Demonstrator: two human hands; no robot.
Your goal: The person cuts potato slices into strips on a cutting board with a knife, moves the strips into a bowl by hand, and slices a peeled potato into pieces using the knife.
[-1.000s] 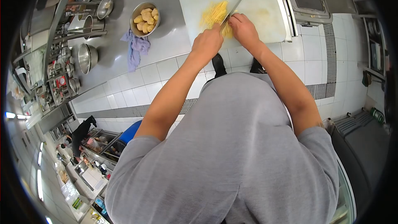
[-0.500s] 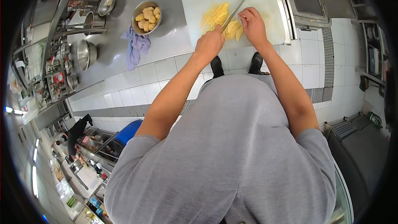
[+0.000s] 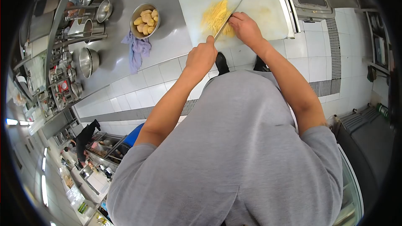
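My left hand (image 3: 202, 58) is wrapped round the handle of a long kitchen knife (image 3: 228, 19), its blade slanting up to the right across the cutting board (image 3: 264, 0). Left of the blade lies a heap of thin yellow strips (image 3: 214, 16), which look like cut potato. My right hand (image 3: 248, 28) is on the other side of the blade, with its fingers curled close against it. Yellow potato slices (image 3: 228, 31) show between the blade and these fingers; the rest of them are hidden under the hand.
On the steel counter (image 3: 176, 25), left of the board, stands a metal bowl (image 3: 133, 19) of peeled potatoes, with a purple cloth (image 3: 137, 54) beside it. Several metal bowls and pots (image 3: 88, 62) stand further left. Another person (image 3: 86, 138) is at the far left behind.
My right hand has come down from above the slices onto them, close to the blade. My left hand has moved down and left with the knife. The view has shifted slightly.
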